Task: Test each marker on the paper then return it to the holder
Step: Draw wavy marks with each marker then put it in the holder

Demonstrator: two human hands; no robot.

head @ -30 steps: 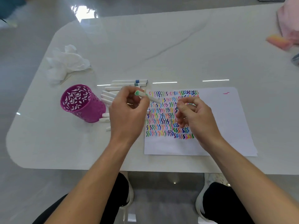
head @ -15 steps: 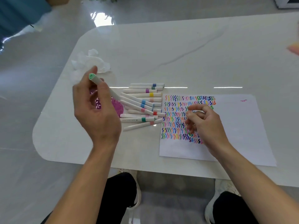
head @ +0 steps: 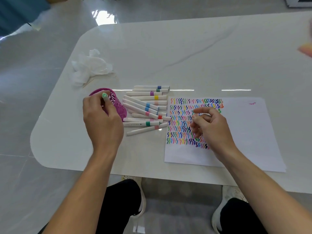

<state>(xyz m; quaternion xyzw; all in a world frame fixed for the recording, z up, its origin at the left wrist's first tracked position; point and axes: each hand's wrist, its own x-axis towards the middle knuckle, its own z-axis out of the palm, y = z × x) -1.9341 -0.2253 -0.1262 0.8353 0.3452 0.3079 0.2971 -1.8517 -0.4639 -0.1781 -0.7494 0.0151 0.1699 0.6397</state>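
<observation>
1. The left hand (head: 103, 120) gripped a marker with a light green end cap (head: 105, 97) between thumb and fingers, cap end up, the barrel running steeply down behind the fingers.
2. The purple holder (head: 118, 105) stood directly under and just beyond that hand, its rim partly hidden by the knuckles. The marker's lower end seemed to sit at or inside the mouth, though the hand hid the tip.
3. The deciding relation was therefore vertical: the marker's long axis was close to upright over the opening, so the coming move looked like a short straight drop and release rather than a reach.
4. The right hand (head: 211, 125) hovered over the paper (head: 244, 132), fingers loosely curled, thumb and forefinger near each other; whether they pinched anything small could not be told.
5. The pile of loose markers (head: 146, 107) lay just right of the holder, barrels mostly running left to right, between the holder and the paper's left edge. The left hand was the nearer one to the holder; both hands were close to the pile.
6. The holder stood well in from the table (head: 185, 48) edge, with bare tabletop on its left and near sides. A crumpled tissue (head: 89, 68) lay beyond it, apart.
7. The paper's right half was nearly blank, leaving room for further test strokes.
</observation>
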